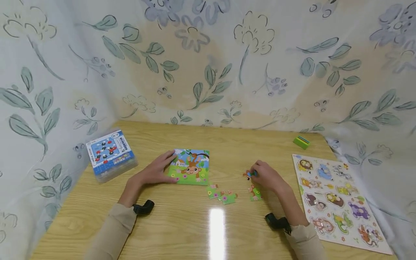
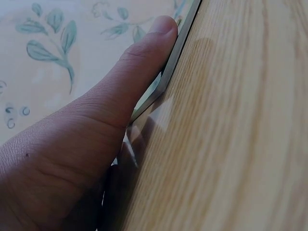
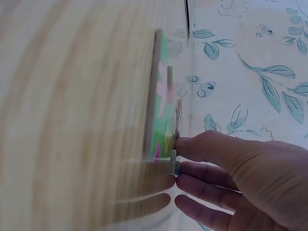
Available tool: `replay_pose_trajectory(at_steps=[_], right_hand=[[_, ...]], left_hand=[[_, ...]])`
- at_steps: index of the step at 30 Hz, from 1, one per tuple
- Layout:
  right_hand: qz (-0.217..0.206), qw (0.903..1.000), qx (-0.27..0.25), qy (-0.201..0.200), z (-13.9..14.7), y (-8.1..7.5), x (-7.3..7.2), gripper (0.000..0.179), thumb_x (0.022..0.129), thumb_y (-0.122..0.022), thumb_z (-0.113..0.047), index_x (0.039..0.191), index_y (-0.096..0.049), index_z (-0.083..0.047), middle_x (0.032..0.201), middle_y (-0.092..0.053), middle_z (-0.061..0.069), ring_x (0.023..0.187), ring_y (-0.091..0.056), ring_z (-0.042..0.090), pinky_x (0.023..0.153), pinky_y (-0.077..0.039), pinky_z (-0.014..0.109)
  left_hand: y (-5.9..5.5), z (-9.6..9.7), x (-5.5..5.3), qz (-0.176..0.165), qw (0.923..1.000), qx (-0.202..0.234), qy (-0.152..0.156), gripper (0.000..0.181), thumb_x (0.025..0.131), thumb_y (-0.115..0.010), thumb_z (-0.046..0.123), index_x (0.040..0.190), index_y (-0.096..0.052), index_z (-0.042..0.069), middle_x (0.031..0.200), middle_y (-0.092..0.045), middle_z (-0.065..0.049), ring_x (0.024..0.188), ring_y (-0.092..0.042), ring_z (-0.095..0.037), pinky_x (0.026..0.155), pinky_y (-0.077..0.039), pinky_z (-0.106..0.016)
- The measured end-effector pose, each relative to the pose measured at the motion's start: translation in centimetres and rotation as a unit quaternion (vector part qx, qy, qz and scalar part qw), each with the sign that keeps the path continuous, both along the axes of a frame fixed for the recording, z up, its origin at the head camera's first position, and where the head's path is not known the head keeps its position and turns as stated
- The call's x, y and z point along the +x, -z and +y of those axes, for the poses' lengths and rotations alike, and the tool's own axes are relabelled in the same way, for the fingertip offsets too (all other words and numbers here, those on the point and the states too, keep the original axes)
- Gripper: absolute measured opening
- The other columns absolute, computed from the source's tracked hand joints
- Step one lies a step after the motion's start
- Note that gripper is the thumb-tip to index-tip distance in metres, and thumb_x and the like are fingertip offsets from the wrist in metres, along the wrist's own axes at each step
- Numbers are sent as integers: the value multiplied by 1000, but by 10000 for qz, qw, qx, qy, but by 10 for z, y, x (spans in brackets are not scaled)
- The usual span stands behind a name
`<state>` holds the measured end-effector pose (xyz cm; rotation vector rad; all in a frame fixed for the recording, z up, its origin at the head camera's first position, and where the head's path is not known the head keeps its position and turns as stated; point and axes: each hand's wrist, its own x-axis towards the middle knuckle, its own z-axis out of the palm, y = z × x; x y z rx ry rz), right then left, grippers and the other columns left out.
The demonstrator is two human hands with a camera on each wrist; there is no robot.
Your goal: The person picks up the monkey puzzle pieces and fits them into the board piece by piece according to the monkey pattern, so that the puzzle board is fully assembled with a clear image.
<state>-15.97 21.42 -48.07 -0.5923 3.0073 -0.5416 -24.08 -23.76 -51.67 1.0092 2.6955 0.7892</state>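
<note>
Beige cloth sleeves enter the head view from five and seven o'clock; the left hand, thumb and fingers spread, rests against the nine o'clock side of a square, monkey-printed board. At that board's three o'clock the right hand pinches a small, flat, partly blue jigsaw piece; green flower-printed pieces lie at four o'clock

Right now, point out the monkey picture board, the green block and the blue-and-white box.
Monkey picture board [image 1: 190, 167]: head view, middle of its picture.
Green block [image 1: 300, 143]: head view, its green side.
Blue-and-white box [image 1: 109, 151]: head view, its printed cover.
</note>
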Motion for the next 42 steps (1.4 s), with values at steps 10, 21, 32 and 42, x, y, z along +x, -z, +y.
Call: replay_pose_trajectory(at_steps=[10, 21, 32, 42], right_hand=[[18, 9999, 137, 64, 3, 1, -5, 8, 84, -69, -8, 90, -65, -3, 95, -55, 7, 82, -49, 17, 66, -47, 27], [123, 9995, 210, 176, -2, 2, -9, 13, 82, -68, -10, 92, -63, -4, 93, -56, 7, 81, -50, 18, 67, -46, 29], [313, 9992, -208, 161, -3, 3, -8, 26, 82, -67, -4, 106, -60, -4, 99, -56, 10, 81, -54, 18, 70, -48, 35], [360, 9979, -535, -4, 0, 8, -7, 25, 84, -67, -2, 108, -60, -6, 102, -52, 13, 82, -55, 18, 68, -48, 32]], left_hand=[[2, 1, -2, -21, 10000, -54, -9, 108, 75, -73, 63, 155, -24, 10, 164, -14, -9, 150, -16, -37, 115, -24, -61], [2, -1, -1, 3, 10000, -69, -62, 109, 74, -73, 63, 155, -25, 9, 163, -15, -12, 149, -17, -39, 115, -24, -61], [-3, 1, -1, 31, 10000, 33, -71, 107, 74, -77, 57, 154, -26, 8, 163, -16, -12, 150, -16, -38, 115, -22, -61], [2, 5, 4, -13, 10000, 61, -71, 107, 75, -76, 57, 155, -25, 8, 163, -16, -11, 149, -17, -38, 115, -23, -62]])
